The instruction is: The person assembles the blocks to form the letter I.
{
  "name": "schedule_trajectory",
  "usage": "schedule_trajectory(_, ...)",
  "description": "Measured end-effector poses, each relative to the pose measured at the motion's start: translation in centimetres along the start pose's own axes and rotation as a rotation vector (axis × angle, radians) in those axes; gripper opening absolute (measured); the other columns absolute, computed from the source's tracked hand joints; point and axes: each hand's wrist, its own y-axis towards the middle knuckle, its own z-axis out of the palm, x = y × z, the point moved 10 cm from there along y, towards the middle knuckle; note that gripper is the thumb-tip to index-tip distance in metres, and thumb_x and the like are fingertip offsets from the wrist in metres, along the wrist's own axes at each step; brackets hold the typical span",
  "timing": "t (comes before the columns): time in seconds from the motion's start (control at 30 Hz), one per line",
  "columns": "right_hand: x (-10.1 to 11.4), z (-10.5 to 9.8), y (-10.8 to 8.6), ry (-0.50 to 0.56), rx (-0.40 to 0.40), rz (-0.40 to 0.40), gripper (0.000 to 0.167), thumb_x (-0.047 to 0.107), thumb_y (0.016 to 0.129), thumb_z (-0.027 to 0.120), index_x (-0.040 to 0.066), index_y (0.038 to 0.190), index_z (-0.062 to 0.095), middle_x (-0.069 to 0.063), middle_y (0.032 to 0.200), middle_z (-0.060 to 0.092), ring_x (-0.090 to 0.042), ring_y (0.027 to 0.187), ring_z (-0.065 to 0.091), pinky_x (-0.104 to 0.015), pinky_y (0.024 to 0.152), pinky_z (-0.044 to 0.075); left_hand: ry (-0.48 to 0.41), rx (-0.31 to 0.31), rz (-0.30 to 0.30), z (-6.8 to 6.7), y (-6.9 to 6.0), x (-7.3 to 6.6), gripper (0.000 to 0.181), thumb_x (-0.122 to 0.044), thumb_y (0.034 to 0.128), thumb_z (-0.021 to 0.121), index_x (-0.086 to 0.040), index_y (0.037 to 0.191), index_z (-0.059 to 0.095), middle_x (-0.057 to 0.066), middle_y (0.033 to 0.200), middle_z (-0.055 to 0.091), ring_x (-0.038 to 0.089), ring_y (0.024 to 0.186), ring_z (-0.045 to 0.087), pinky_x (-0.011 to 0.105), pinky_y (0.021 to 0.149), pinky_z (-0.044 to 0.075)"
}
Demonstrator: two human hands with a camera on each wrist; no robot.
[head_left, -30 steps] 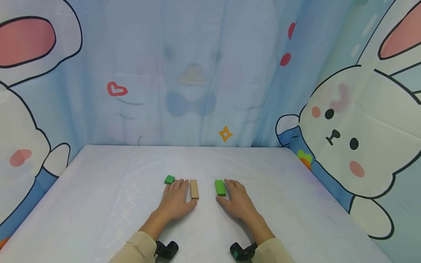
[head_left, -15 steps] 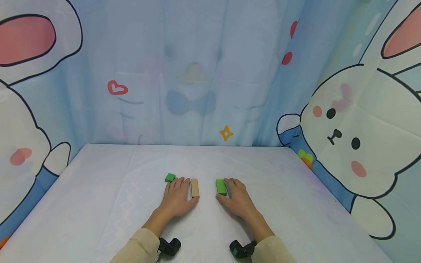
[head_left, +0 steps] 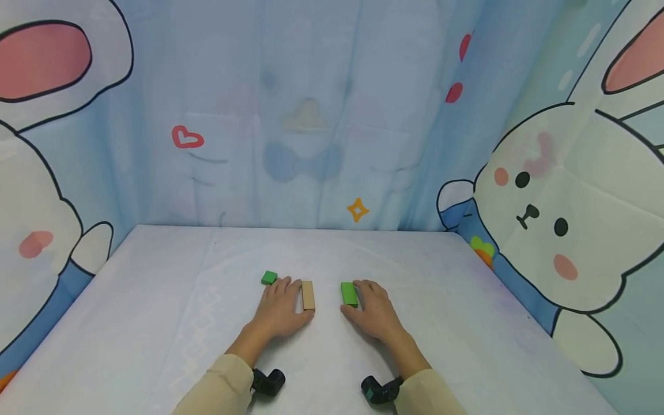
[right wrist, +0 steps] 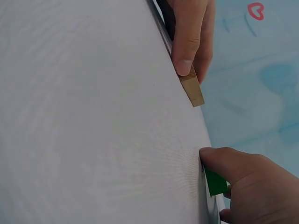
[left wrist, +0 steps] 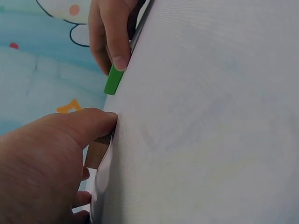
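Note:
My left hand (head_left: pixel 280 311) lies at the left side of a plain wooden block (head_left: pixel 308 296), gripping it with the thumb at its near end and the index finger near its far end. A little to the right, my right hand (head_left: pixel 377 311) holds a bright green block (head_left: pixel 349 294) in the same manner, thumb at the near end. Both blocks lie on the table, apart and roughly parallel. In the right wrist view the wooden block (right wrist: pixel 192 88) sticks out past the left fingers. The left wrist view shows the green block (left wrist: pixel 113 80) below the right fingers.
A smaller dark green block (head_left: pixel 269 278) lies just beyond the left fingertips. White cloth covers the table (head_left: pixel 441 334). A blue printed curtain (head_left: pixel 311 86) with rabbit figures stands behind and along the sides. Dark camera mounts (head_left: pixel 268 382) sit on both wrists.
The whole view has shifted slightly, so the blocks and hands appear a little higher. Both hands keep their places on the blocks.

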Motion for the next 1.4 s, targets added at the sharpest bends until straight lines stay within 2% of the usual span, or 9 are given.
schedule_trajectory(0.37, -0.1, 0.0, 0.3, 0.015, 0.031, 0.024, 0.071, 0.033, 0.093, 0.073, 0.005, 0.152, 0.047, -0.027, 0.155, 0.044, -0.048, 0.145, 0.04, -0.065, 0.115, 0.038, 0.008, 0.062, -0.03, 0.0, 0.2, 0.2, 0.078, -0.042, 0.0937, 0.068, -0.004, 0.156, 0.042, 0.027, 0.164, 0.031, 0.045, 0.155, 0.025, 0.06, 0.127, 0.017)
schedule_trajectory(0.8, -0.3, -0.1, 0.6, 0.055, 0.014, 0.034, 0.067, 0.032, 0.091, 0.074, 0.003, 0.147, 0.051, -0.026, 0.154, 0.046, -0.048, 0.144, 0.041, -0.065, 0.113, 0.04, 0.012, 0.044, -0.024, 0.0, 0.3, 0.5, 0.077, -0.045, 0.0924, 0.071, -0.006, 0.154, 0.045, 0.026, 0.164, 0.033, 0.044, 0.155, 0.026, 0.06, 0.127, 0.019)
schedule_trajectory(1.07, -0.6, -0.1, 0.0, 0.102, 0.014, 0.057, 0.07, 0.031, 0.09, 0.075, 0.003, 0.148, 0.049, -0.024, 0.154, 0.047, -0.044, 0.142, 0.044, -0.063, 0.111, 0.044, 0.013, 0.043, -0.013, 0.2, 0.1, 0.4, 0.075, -0.045, 0.0923, 0.071, -0.007, 0.152, 0.046, 0.026, 0.163, 0.034, 0.043, 0.155, 0.027, 0.06, 0.126, 0.02)
schedule_trajectory(1.4, 0.0, -0.2, -0.9, 0.107, 0.018, 0.035, 0.071, 0.03, 0.09, 0.076, 0.003, 0.15, 0.048, -0.023, 0.154, 0.048, -0.042, 0.142, 0.045, -0.061, 0.111, 0.045, 0.015, 0.044, -0.027, 0.2, -0.1, 0.6, 0.076, -0.046, 0.0927, 0.069, -0.008, 0.154, 0.045, 0.024, 0.165, 0.033, 0.042, 0.156, 0.026, 0.059, 0.127, 0.019)
